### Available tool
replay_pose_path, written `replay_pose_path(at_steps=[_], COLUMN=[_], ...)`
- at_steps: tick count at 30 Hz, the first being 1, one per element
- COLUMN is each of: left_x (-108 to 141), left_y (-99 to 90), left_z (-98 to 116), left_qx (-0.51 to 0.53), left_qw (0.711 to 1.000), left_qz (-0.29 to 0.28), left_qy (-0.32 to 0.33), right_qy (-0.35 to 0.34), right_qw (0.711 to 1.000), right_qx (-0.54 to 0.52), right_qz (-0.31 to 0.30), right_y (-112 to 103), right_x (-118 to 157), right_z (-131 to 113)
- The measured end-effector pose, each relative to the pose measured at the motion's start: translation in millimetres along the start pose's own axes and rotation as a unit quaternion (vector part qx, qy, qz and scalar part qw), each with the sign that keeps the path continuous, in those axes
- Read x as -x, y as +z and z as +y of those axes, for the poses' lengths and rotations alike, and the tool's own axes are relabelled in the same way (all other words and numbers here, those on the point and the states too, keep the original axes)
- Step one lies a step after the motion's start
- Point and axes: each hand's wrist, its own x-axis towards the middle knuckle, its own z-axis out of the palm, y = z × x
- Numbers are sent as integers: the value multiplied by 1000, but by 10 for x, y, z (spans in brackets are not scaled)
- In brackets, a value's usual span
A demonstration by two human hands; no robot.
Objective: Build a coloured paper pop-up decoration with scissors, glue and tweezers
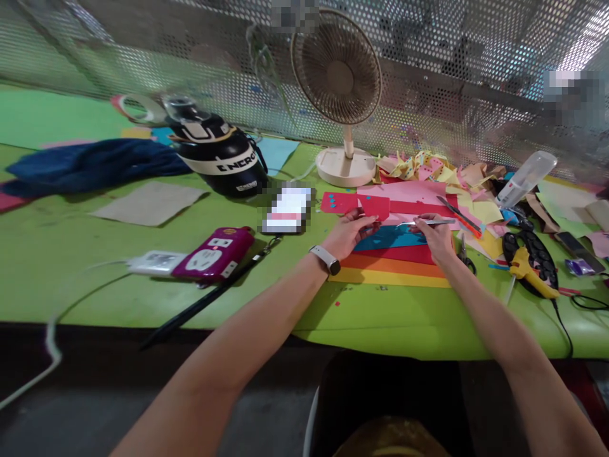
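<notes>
My right hand (435,238) is closed around slim silver tweezers (442,222), whose tip points left toward my other hand. My left hand (354,228) has its fingers curled together at the lower edge of a red card (375,206); whatever is between them is too small to make out. Small blue pieces dot the red card on the left (339,202). Beneath both hands lie stacked coloured sheets: a blue sheet (392,238), an orange sheet (404,265) and a yellow one (390,277).
A fan (340,76) and a black bottle (223,158) stand at the back. Left are a phone (288,209) and a purple power strip (214,254). To the right lie an orange craft knife (469,222), scissors (466,257), a yellow glue gun (526,270) and paper scraps (423,166).
</notes>
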Motion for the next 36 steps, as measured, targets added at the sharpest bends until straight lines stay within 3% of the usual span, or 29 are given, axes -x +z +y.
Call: replay_pose_path(at_steps=[19,29,36], left_x=[5,28,134], left_y=[12,32,90], left_z=[5,27,8], left_qx=[-3,-24,-54], left_qw=[1000,1000,998], left_qz=[-4,-3,-28], left_qy=[1,-4,15], right_qy=[7,-24,-92], right_qw=[1000,999,994], right_qx=[3,-9,-52], right_qz=[11,26,37], right_y=[-14,-21,-42], right_x=[-29,-7,74], right_z=[70,-29,-216])
